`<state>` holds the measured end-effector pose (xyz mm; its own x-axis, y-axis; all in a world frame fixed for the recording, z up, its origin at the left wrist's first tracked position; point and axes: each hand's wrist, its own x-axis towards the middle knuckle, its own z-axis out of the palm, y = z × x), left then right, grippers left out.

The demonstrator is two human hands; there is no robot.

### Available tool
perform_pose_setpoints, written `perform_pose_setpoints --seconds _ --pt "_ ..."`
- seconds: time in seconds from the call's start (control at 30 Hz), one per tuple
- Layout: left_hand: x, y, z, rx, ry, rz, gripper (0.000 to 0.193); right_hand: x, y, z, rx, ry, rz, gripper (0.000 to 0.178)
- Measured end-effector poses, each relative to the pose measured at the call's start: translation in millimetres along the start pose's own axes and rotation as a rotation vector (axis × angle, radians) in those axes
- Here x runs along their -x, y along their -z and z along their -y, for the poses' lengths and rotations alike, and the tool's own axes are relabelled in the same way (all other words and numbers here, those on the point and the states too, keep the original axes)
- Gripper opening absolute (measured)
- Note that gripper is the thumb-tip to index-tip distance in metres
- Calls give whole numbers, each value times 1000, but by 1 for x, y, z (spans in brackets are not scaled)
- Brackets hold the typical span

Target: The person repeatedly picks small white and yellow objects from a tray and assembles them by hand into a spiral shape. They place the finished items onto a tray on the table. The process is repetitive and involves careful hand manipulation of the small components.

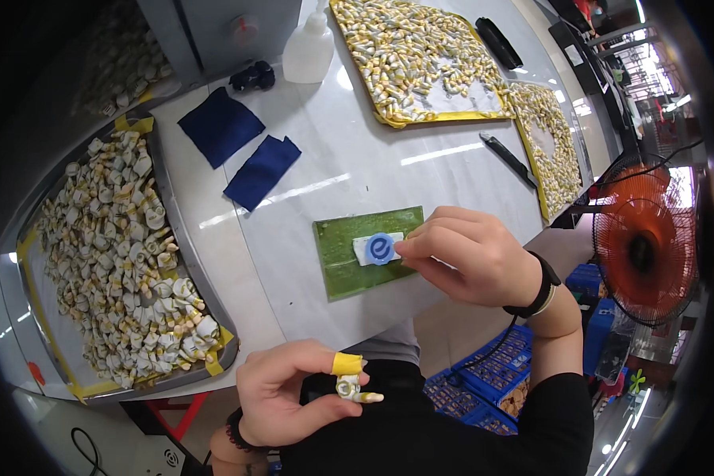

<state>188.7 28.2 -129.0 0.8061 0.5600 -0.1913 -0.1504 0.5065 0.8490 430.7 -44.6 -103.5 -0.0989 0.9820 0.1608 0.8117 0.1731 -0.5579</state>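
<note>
From the head view, three trays of small white-and-yellow parts sat on the glossy white bench [325, 174], beside two dark blue cloths. The left hand [282, 393], one finger yellow-taped, pinched one small part [349, 389] near the bench edge. The right hand [472, 254] pressed a blue round pad [379, 248] on a green mat [349, 266].

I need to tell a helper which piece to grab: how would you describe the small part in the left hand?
Below the white table's near edge, the left hand pinches one small white-and-yellow part. Unlike the heaped ones in the grey tray, it is alone, beside a yellow-taped fingertip.
</note>
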Motion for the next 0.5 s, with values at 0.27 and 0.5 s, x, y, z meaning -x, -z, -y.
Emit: perform_pose_setpoints --seconds 0.27,0.5 --pt "-1 7 10 83 -191 35 31 -5 -4 0 99 38 120 22" --pt "-5 4 9 -323 -366 -51 29 -7 -11 14 35 -24 -80 19"
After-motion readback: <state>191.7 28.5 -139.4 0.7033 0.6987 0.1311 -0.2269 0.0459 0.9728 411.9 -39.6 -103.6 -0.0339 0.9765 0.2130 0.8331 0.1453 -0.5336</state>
